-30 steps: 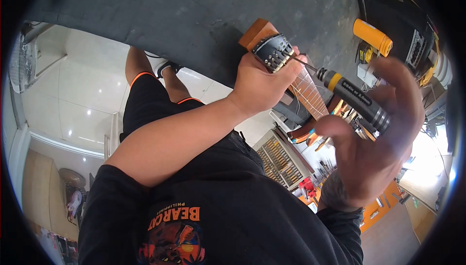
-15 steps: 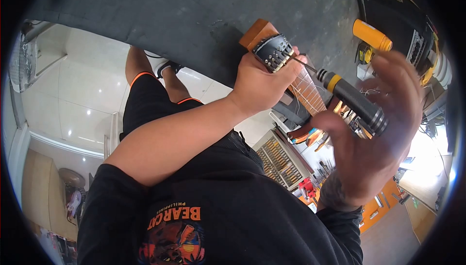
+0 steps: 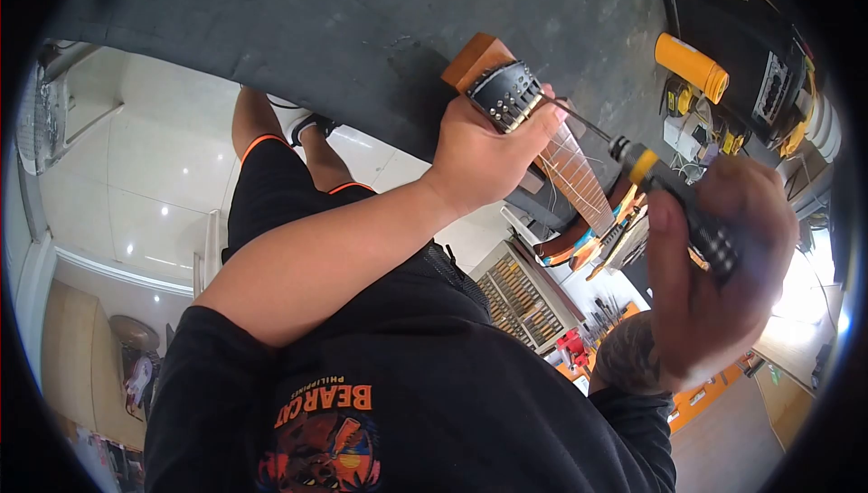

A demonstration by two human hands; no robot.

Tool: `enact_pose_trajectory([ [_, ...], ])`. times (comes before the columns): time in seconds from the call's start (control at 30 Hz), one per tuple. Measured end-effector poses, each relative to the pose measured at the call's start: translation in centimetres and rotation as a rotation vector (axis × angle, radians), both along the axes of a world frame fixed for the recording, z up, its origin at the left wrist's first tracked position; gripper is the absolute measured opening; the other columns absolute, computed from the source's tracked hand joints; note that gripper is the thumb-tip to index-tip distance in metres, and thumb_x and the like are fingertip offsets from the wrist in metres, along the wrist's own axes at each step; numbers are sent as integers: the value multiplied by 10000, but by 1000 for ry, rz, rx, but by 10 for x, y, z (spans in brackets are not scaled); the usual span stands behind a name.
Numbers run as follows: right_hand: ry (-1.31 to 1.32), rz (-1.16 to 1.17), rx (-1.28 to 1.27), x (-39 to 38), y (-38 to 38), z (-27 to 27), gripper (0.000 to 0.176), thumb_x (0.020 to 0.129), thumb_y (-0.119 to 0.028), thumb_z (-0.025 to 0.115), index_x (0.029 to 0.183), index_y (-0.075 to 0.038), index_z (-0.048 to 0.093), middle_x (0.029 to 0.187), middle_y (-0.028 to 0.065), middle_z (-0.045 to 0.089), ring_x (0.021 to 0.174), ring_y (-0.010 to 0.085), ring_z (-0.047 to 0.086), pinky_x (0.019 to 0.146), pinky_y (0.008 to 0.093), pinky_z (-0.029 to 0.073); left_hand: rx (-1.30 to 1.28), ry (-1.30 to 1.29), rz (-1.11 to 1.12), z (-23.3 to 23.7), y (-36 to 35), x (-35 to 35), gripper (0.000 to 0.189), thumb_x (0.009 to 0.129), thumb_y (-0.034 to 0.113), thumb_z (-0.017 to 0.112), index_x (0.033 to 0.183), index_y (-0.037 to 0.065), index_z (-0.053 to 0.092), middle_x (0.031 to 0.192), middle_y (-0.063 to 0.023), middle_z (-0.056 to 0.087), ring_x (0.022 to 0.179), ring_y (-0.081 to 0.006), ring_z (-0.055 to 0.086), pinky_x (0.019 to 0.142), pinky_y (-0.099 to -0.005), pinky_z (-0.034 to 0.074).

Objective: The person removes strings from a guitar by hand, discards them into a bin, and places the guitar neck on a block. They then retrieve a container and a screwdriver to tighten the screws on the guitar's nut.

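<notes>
My left hand (image 3: 484,154) is wrapped round the head end of a guitar neck (image 3: 579,181), with its thumb beside the strings. A black headpiece (image 3: 506,91) with several small silver screws sits at that end, against a brown wooden block (image 3: 475,57). In my right hand (image 3: 723,267) is a screwdriver (image 3: 644,166) with a dark knurled handle and a yellow band. Its thin shaft slants up-left, and the tip is at the headpiece's edge near my left thumb; exact contact cannot be made out. Fingers hide part of the handle.
The guitar lies over the edge of a dark mat-covered table (image 3: 271,14). An orange-yellow cylinder (image 3: 692,66) and a black amplifier-like box (image 3: 773,86) stand at the right. Below is a case of small tools (image 3: 524,299). A fan (image 3: 41,122) stands at the left.
My right hand has closed from spread fingers round the screwdriver handle. The handle has shifted slightly down and right. My left hand and the guitar neck have hardly moved.
</notes>
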State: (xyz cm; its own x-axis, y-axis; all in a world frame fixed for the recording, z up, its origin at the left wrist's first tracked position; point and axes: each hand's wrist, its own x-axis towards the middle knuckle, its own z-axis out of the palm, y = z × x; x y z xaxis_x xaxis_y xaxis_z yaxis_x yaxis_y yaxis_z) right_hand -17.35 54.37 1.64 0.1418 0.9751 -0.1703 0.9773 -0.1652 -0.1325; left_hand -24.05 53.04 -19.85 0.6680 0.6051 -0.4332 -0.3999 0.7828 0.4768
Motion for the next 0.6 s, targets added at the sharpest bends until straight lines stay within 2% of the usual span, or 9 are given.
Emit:
enact_pose_trajectory([
  [0.23, -47, -77, 35, -2, -3, -11, 434, 800, 26, 809, 1166, -5, 579, 1024, 104, 620, 960, 211, 606, 891, 346, 480, 30, -30, 4, -3, -1, -2, 147, 953, -20, 650, 1099, -13, 665, 1129, -128, 714, 1050, -182, 707, 967, -351, 564],
  [0.43, -48, -197, 50, -6, -2, -13, 446, 817, -14, 826, 1188, 3, 579, 982, 95, 634, 816, 191, 616, 785, 324, 511, 66, -13, 6, -4, -2, -1, 163, 953, -28, 642, 1113, -17, 665, 1155, -137, 706, 1061, -192, 701, 974, -354, 558],
  [0.53, -91, -5, 77, -3, 12, -19, 439, 817, -49, 843, 1172, 11, 591, 935, 88, 640, 771, 163, 608, 744, 293, 506, 16, -8, 95, -1, -2, 2, 173, 900, 130, 774, 991, 3, 698, 912, -27, 728, 827, -69, 678, 750, -260, 559],
  [0.57, -78, 136, 50, 5, 21, -18, 431, 817, -62, 847, 1162, 12, 599, 922, 86, 642, 769, 157, 606, 740, 284, 502, 16, -5, 95, -1, -2, 2, 177, 901, 132, 774, 994, 3, 696, 913, -27, 727, 828, -68, 678, 750, -259, 558],
  [0.6, -90, 175, 36, 5, 22, -17, 420, 818, -69, 848, 1151, 12, 606, 913, 87, 645, 766, 155, 607, 731, 278, 499, 12, -3, 91, -1, -2, 1, 182, 902, 135, 773, 998, 2, 695, 913, -28, 727, 830, -68, 678, 750, -258, 557],
])
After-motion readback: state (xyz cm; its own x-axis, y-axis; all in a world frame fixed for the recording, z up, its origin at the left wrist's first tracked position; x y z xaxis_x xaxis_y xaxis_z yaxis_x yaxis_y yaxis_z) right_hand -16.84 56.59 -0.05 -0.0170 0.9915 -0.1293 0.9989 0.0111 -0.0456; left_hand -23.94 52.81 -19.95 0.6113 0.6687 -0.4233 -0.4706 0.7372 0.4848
